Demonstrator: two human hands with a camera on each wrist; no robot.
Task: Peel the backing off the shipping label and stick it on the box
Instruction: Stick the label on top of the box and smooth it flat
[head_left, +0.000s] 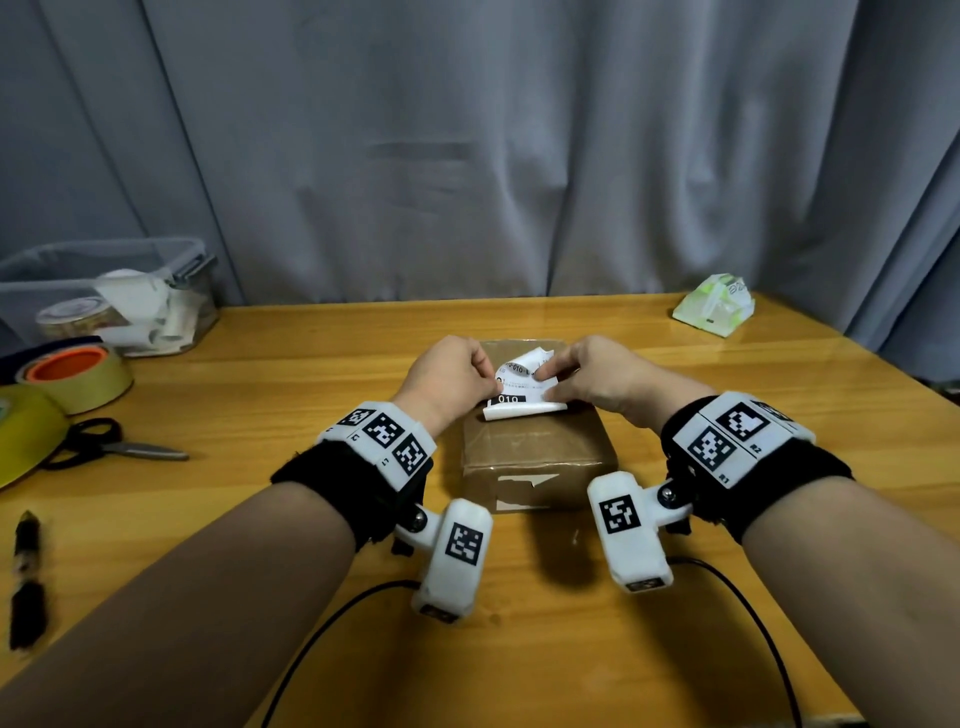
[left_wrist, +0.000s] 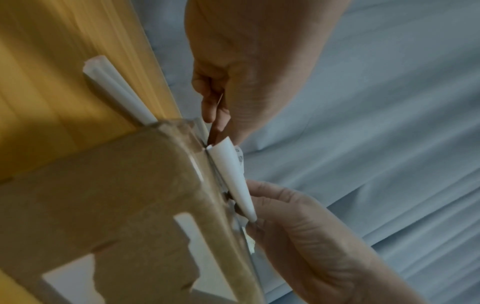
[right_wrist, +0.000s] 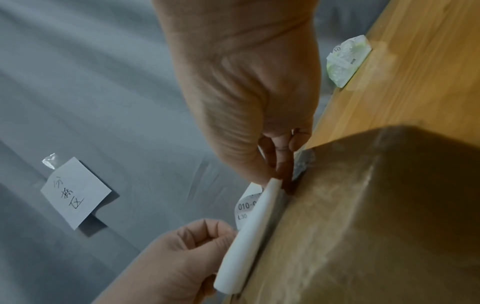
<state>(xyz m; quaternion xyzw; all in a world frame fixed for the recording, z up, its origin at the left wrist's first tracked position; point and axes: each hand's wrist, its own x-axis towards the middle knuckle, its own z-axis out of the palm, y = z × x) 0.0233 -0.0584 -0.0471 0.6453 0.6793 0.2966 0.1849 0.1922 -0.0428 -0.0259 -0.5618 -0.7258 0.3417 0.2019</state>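
A brown cardboard box sits in the middle of the wooden table, sealed with clear tape. Just above its far top edge both hands hold a curled white shipping label with black print "010". My left hand pinches the label's left side, and my right hand pinches its right side, where a white corner curls up. In the left wrist view the label bends into a roll against the box. In the right wrist view the label runs along the box edge.
At the left stand a clear plastic bin, tape rolls, scissors and a pen. A tissue pack lies at the back right. A grey curtain hangs behind the table. Black cables trail near me.
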